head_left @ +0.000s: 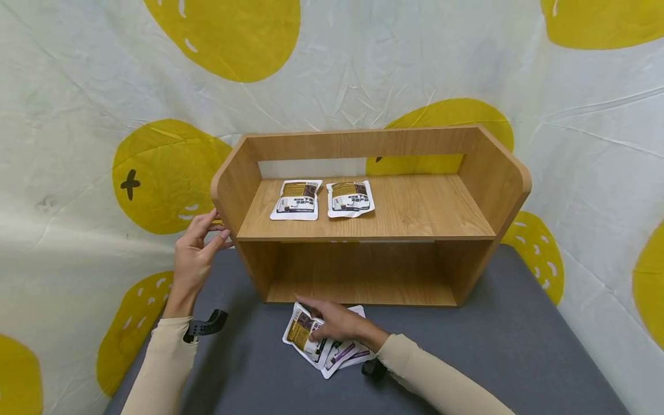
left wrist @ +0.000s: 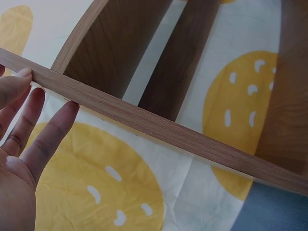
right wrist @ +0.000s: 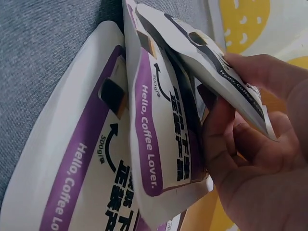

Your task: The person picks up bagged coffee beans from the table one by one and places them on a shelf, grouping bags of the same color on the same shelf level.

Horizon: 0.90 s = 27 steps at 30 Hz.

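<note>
My right hand (head_left: 338,321) pinches a small white coffee packet (right wrist: 204,60) with a brown and black label, thumb on one face and fingers on the other. In the right wrist view its end tilts up beside two purple-striped coffee packets (right wrist: 161,120), which overlap on the grey table. My left hand (head_left: 194,256) touches the outer left side of a two-tier wooden shelf (head_left: 363,230). In the left wrist view, the fingertips (left wrist: 72,108) meet the panel's edge, with the fingers fairly straight. Two brown-labelled packets (head_left: 297,200) lie on the upper board, left of its middle.
The shelf stands at the back of the grey table (head_left: 498,357), its raised side panels (head_left: 500,155) flanking the upper board. Behind and beside the table hangs a white cloth (head_left: 363,69) with yellow patches. The loose packets lie just in front of the shelf's lower board (head_left: 358,291).
</note>
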{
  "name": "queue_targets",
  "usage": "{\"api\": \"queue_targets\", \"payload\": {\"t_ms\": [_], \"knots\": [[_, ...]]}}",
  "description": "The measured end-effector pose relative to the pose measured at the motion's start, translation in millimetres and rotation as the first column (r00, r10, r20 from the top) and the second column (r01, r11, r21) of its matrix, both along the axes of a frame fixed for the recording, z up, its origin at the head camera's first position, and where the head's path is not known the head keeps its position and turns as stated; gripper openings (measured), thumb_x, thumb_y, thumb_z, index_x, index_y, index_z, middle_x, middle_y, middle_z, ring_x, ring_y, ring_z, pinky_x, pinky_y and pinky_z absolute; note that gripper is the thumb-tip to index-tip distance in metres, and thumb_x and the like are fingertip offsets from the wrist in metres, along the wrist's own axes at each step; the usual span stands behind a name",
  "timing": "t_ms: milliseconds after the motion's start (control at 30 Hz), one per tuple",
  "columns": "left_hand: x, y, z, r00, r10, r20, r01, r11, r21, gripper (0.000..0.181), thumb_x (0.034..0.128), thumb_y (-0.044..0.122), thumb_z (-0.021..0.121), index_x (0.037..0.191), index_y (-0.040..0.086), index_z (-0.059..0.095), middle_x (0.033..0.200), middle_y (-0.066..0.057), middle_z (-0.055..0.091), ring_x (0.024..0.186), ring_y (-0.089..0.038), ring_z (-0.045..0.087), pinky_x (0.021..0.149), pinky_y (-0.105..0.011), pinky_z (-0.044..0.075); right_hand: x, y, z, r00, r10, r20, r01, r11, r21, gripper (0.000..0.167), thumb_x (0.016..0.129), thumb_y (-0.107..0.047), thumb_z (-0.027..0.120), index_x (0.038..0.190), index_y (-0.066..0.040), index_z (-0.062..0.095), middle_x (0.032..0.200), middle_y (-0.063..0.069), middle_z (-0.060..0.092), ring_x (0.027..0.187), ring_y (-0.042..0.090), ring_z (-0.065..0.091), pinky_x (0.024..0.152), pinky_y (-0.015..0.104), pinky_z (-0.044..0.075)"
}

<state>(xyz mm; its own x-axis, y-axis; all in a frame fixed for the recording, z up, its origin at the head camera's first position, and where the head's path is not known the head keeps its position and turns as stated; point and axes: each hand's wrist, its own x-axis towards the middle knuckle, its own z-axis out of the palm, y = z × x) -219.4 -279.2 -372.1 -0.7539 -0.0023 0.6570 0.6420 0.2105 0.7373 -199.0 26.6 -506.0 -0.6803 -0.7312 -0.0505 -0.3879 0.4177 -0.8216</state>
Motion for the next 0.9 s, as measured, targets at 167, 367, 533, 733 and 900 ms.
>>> {"api": "queue_targets", "payload": {"t_ms": [167,367,533,733,900], "knots": [[1.0,0.0,0.3,1.000,-0.002,-0.003,0.002,1.000,0.000,0.059,0.0934,-0.014,0.061,0.147,0.009,0.054,0.129,-0.010,0.054,0.104,-0.022,0.060,0.075,-0.031,0.064,0.0,2,-1.3,1.000,0.017,-0.006,-0.017,1.000,-0.006,0.077,0.087,-0.005,0.078,0.152,-0.034,0.049,0.151,-0.005,0.053,0.100,0.004,0.057,0.079,0.019,0.047],[0.7,-0.4,0.5,1.000,-0.013,-0.008,0.013,1.000,0.015,0.058,0.0933,-0.015,0.061,0.147,0.007,0.054,0.129,-0.010,0.054,0.104,-0.021,0.060,0.074,-0.030,0.064,0.0,5,-2.4,1.000,0.008,-0.021,-0.007,1.000,0.020,0.055,0.088,-0.011,0.079,0.138,-0.027,0.065,0.140,-0.009,0.061,0.111,0.005,0.056,0.082,0.021,0.046],[0.4,-0.3,0.8,1.000,-0.009,-0.007,0.009,1.000,0.010,0.058,0.0935,-0.014,0.061,0.147,0.008,0.054,0.129,-0.011,0.054,0.104,-0.020,0.061,0.074,-0.030,0.064,0.7,7,-2.0,1.000,-0.022,-0.009,0.022,1.000,-0.017,0.052,0.085,-0.014,0.084,0.134,-0.021,0.066,0.126,-0.005,0.065,0.102,0.007,0.058,0.086,0.022,0.049],[0.3,0.3,1.1,1.000,-0.005,-0.007,0.005,1.000,0.001,0.059,0.0932,-0.014,0.061,0.147,0.009,0.054,0.129,-0.010,0.054,0.104,-0.021,0.060,0.074,-0.030,0.064,1.0,12,-1.9,1.000,-0.008,0.025,0.009,0.999,-0.047,0.065,0.084,-0.014,0.084,0.143,-0.020,0.059,0.136,0.002,0.061,0.100,0.008,0.057,0.084,0.022,0.049],[0.0,-0.1,1.0,1.000,0.001,-0.008,-0.001,1.000,-0.005,0.060,0.0929,-0.015,0.061,0.147,0.009,0.054,0.129,-0.010,0.054,0.104,-0.022,0.061,0.074,-0.030,0.064,0.6,16,-0.8,0.998,-0.019,0.058,0.022,0.998,-0.055,0.068,0.085,-0.017,0.084,0.146,-0.018,0.055,0.130,0.003,0.062,0.095,0.009,0.059,0.080,0.022,0.051]]}}
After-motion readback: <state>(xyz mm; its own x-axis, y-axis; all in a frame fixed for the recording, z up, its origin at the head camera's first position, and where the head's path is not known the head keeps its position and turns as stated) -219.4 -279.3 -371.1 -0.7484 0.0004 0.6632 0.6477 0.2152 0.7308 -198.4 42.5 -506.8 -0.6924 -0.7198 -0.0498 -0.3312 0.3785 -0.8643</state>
